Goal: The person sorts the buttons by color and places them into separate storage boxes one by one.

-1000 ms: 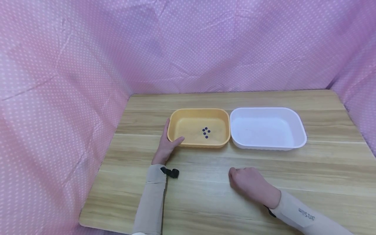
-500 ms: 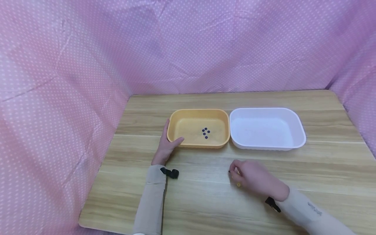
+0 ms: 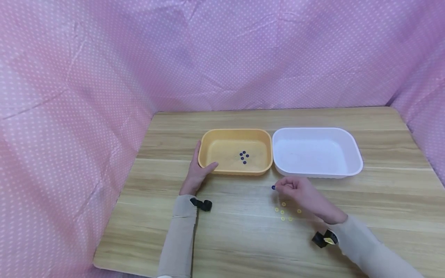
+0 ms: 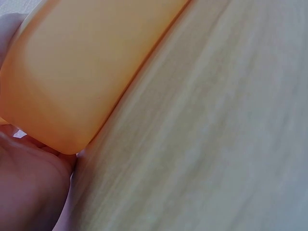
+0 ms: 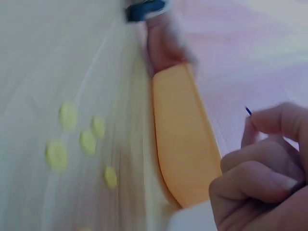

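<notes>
My left hand point(image 3: 196, 173) grips the left end of the orange-yellow plastic tub point(image 3: 222, 170), thumb over the front rim and fingers along the outer side. Its palm shows at the tub's lower corner in the left wrist view. Several small dark blue discs point(image 3: 245, 162) lie on the tub floor. Just in front of the gap between the two tubs, my right hand point(image 3: 302, 193) pinches one small blue disc point(image 3: 273, 187) between thumb and index finger, its other fingers curled in. The disc appears edge-on in the right wrist view. Beneath that hand, several small yellow discs point(image 3: 282, 212) lie scattered on the table.
A white plastic tub point(image 3: 316, 152) stands against the right end of the orange-yellow one. Both rest on a wood-grain table point(image 3: 236, 239). Pink dotted cloth point(image 3: 222, 58) hangs behind the table and at its sides. Black straps circle both wrists.
My right hand has risen off the table and moved forward toward the tubs, carrying a blue disc. The yellow discs it covered have come into view. My left hand stays put.
</notes>
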Motion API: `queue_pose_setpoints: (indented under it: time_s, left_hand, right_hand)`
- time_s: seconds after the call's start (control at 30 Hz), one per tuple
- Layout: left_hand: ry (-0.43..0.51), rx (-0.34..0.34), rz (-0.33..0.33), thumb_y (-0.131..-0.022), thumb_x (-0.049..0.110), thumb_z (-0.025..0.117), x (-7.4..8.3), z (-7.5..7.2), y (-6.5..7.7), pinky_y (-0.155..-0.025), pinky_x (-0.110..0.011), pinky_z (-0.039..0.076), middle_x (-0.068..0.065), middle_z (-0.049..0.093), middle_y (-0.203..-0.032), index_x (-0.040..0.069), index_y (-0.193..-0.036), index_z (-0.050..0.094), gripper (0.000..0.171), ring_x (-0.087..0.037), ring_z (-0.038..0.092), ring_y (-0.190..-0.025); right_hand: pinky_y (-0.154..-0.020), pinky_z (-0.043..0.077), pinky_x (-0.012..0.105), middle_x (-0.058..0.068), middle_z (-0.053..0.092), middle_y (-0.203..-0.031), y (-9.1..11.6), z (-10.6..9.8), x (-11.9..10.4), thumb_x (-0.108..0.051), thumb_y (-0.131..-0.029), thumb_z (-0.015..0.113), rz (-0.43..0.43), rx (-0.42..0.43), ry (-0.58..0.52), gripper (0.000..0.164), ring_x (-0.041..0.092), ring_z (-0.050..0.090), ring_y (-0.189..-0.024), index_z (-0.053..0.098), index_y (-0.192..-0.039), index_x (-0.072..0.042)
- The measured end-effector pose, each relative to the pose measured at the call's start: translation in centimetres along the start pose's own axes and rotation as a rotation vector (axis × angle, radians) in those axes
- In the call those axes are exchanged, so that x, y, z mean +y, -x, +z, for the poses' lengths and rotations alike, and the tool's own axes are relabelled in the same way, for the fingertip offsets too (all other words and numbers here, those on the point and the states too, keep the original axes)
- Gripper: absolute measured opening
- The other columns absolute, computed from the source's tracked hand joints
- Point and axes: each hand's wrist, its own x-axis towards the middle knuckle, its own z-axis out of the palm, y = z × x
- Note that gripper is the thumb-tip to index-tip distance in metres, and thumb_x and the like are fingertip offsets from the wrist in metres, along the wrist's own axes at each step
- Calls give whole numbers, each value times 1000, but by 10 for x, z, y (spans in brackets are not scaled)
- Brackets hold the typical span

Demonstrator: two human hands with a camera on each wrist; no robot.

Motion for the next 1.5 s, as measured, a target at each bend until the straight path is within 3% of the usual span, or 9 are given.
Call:
queue_pose_setpoints:
  time_s: [0.17,0.4,0.8,1.1,1.4,1.5]
  left_hand:
    - [8,0,0,-81,8,78,0,-1,0,-115,-34,21,-1,18,-160,22,-158,10,103,-24,25,-142]
    - [18,2,-3,-81,8,78,0,-2,1,-115,-35,21,1,18,-160,22,-158,10,104,-24,24,-143]
    - [30,-4,-1,-81,6,78,-2,-3,1,-116,-37,20,-1,17,-161,23,-158,10,104,-24,25,-142]
    - [34,-3,-13,-80,8,79,1,-1,1,-116,-38,19,-2,16,-161,23,-158,10,105,-24,24,-142]
    - [45,-5,-4,-80,6,78,1,-1,0,-116,-39,19,-3,16,-161,22,-158,10,104,-25,24,-142]
    - [45,-7,-6,-80,6,78,2,0,1,-116,-40,20,-2,17,-161,21,-158,10,105,-27,25,-142]
  right_hand:
    - [-53,37,27,-1,39,-61,-1,-7,-2,-38,-95,61,120,-4,-193,48,15,40,-59,61,-116,5]
    - [-49,33,25,-1,36,-58,-3,-12,-8,-43,-94,61,138,-56,-306,55,14,35,-53,58,-117,7]
    - [-45,28,27,1,35,-56,-15,-13,-29,-42,-94,61,58,-46,-269,43,17,33,-51,58,-89,0]
    - [-49,29,26,1,34,-57,-26,-20,-48,-39,-95,61,27,-33,-265,41,17,31,-52,63,-104,1]
    - [-43,23,29,1,29,-53,-48,-22,-62,-43,-94,62,-15,-44,-198,45,16,26,-48,58,-90,2]
    - [-43,21,29,0,28,-54,-56,-20,-66,-44,-93,63,-12,-40,-192,45,15,25,-47,60,-93,0]
